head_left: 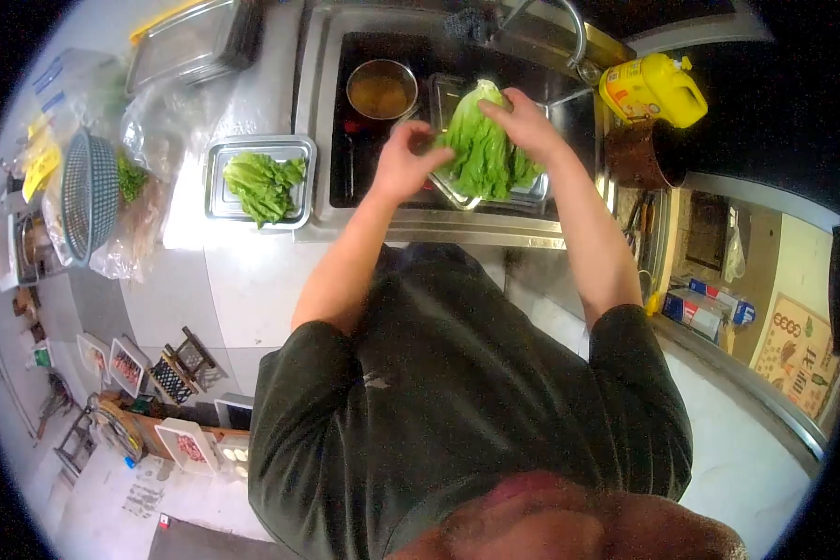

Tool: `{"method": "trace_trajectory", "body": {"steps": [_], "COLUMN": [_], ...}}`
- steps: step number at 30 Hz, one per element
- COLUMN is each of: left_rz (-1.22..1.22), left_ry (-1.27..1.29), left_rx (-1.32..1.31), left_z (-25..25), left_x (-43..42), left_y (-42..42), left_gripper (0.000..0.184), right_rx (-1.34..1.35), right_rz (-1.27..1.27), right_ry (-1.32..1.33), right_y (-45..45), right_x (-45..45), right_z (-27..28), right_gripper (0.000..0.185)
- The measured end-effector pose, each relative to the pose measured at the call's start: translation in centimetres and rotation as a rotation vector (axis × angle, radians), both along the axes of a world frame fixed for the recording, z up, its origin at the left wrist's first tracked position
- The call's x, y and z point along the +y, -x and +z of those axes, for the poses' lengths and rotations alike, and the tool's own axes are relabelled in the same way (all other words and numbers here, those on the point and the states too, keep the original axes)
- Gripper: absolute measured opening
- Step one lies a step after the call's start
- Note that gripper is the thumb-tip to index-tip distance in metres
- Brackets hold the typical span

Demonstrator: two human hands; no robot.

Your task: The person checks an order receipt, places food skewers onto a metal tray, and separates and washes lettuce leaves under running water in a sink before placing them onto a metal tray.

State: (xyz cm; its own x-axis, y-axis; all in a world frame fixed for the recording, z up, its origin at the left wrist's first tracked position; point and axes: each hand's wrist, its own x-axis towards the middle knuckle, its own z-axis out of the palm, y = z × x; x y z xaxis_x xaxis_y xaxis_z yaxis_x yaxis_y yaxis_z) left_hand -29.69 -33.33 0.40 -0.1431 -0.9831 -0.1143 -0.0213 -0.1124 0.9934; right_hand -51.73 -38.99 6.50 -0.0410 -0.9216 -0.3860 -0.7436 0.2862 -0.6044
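A head of green lettuce (487,159) is held over the sink by my right hand (525,126), whose fingers and thumb grip it near the pale stem end. My left hand (407,163) is at the lettuce's left edge, its thumb and fingers apart and curved. Whether its thumb touches a leaf, I cannot tell. Beneath the lettuce, a metal tray (534,193) shows in part inside the sink (319,121). To the left on the counter, cut lettuce leaves (259,187) lie in another metal tray (310,154).
A round metal bowl (381,91) sits in the sink's back left. Behind the sink rises a faucet (583,37), with a yellow jug (653,91) to its right. Farther left are stacked trays (189,47), plastic bags (154,121) and a grey-blue basket (91,196).
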Motion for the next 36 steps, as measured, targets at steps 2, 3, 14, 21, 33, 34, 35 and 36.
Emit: {"method": "trace_trajectory", "body": {"steps": [2, 3, 14, 21, 33, 34, 35, 36], "left_rz": [-0.047, -0.058, 0.029, -0.06, -0.102, -0.057, -0.013, 0.029], "left_ry": [0.219, 0.27, 0.735, 0.622, 0.722, 0.713, 0.703, 0.693], "left_rx": [-0.302, -0.374, -0.75, -0.634, -0.76, -0.682, -0.603, -0.523], "left_z": [0.7, 0.5, -5.3, -9.8, -3.5, -3.1, -2.7, -2.3], "left_x": [0.1, 0.0, -1.9, -3.0, -4.1, -4.0, -3.9, -3.8], "left_y": [-0.1, 0.0, 2.2, 3.6, -0.2, 0.1, 0.5, 0.7], "left_gripper": [0.041, 0.044, 0.062, 0.063, 0.054, 0.049, 0.045, 0.041], "right_rx": [0.07, 0.079, 0.13, 0.082, 0.111, 0.088, 0.065, 0.097], "right_rz": [0.038, 0.044, 0.137, 0.13, 0.204, 0.195, 0.186, 0.194], "right_ry": [0.001, -0.004, -0.102, -0.095, -0.127, -0.149, -0.172, -0.15], "right_y": [-0.3, -0.6, -2.8, -1.7, -2.5, -2.8, -3.0, -3.0], "right_x": [-0.1, 0.0, 0.1, -0.7, -1.1, -1.1, -1.2, -1.2], "right_z": [0.3, 0.6, 2.4, 0.0, 0.5, 1.0, 1.3, 1.1], "right_gripper": [0.084, 0.085, 0.084, 0.086, 0.086, 0.085, 0.085, 0.085]}}
